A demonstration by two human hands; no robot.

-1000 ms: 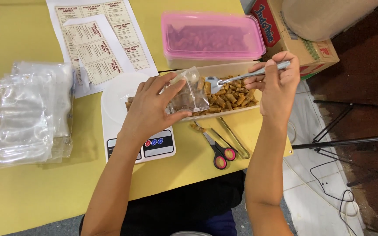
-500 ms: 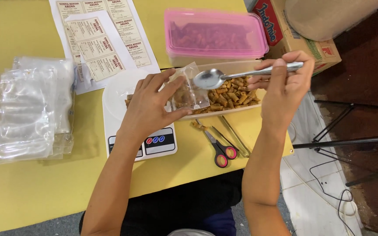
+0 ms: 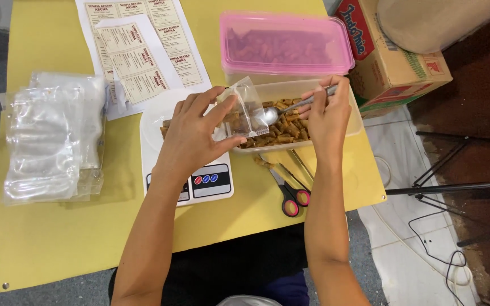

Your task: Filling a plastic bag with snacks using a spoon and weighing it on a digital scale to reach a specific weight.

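My left hand [image 3: 191, 133] holds a small clear plastic pouch [image 3: 244, 107] upright over a white kitchen scale [image 3: 191, 170]. My right hand [image 3: 325, 113] grips a metal spoon [image 3: 282, 110] by its handle, with the bowl of the spoon at the pouch's side, over an open clear container [image 3: 354, 122] of brown fried snack pieces [image 3: 283, 129]. A few snack pieces show inside the pouch.
A pink-lidded container [image 3: 283, 45] stands behind the open one. Scissors [image 3: 287, 195] and tongs lie on the yellow table [image 3: 58, 238] near its front edge. A stack of clear pouches [image 3: 49, 136] lies at the left, label sheets [image 3: 137, 51] at the back, a cardboard box [image 3: 395, 62] at the right.
My right hand has brought the spoon down and left from above the container to the pouch. My left hand keeps the pouch over the scale.
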